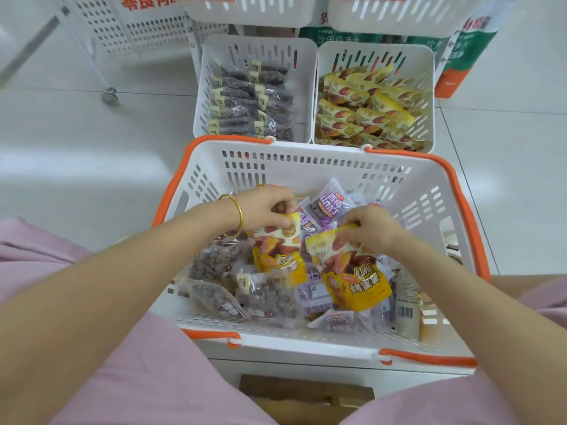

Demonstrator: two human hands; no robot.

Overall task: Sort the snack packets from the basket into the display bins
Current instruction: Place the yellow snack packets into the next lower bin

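Observation:
A white basket with an orange rim [310, 167] stands in front of me, holding several snack packets: yellow, purple [326, 205] and clear ones of dark nuts [267, 297]. My left hand [264, 207], with a gold bangle at the wrist, pinches the top edge of a yellow packet [277, 253] that hangs over the pile. My right hand [371, 230] grips the top of a second yellow packet [352, 280], lifted off the pile. Behind the basket, the left display bin [257, 47] holds dark nut packets and the right display bin [376, 55] holds yellow packets.
Two more white bins [399, 16] hang above the display bins. A white wheeled rack [122, 32] stands on the tiled floor at the back left. Green and orange cartons [466, 62] sit at the back right. The basket rests on a white stand.

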